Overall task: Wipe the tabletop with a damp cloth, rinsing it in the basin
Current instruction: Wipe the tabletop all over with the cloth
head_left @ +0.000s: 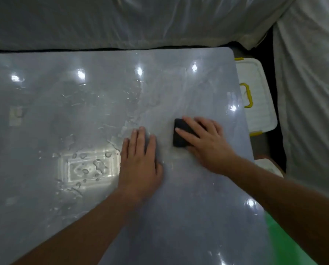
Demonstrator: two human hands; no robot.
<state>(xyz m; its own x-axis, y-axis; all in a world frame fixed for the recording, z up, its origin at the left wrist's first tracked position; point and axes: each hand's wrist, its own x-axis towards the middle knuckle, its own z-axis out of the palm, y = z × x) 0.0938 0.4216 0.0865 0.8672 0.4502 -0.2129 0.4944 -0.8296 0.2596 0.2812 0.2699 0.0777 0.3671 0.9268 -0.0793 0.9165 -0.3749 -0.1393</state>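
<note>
White lidded storage box (260, 113) with yellow handle (250, 96) and clips, far right. Crinkled white sheeting (140, 22) behind and right. Green surface (286, 243) bottom right.

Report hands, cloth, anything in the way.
Left hand flat on wet tabletop. Right hand presses dark cloth, fingers straight, near right edge. Water drops lie left of the hands.

The desk (179, 217) is smooth, glossy grey, bright with lamp glare and beaded and streaked with water. The cloth (180, 139) under my right hand (207, 146) is black and matt, with no shine. The storage box (259, 115) is white plastic with a ribbed lid and a glossy yellow plastic handle (248, 95). The plastic sheeting (121, 22) is thin, shiny and crinkled. The white fabric (311, 92) is matt and wrinkled.
</note>
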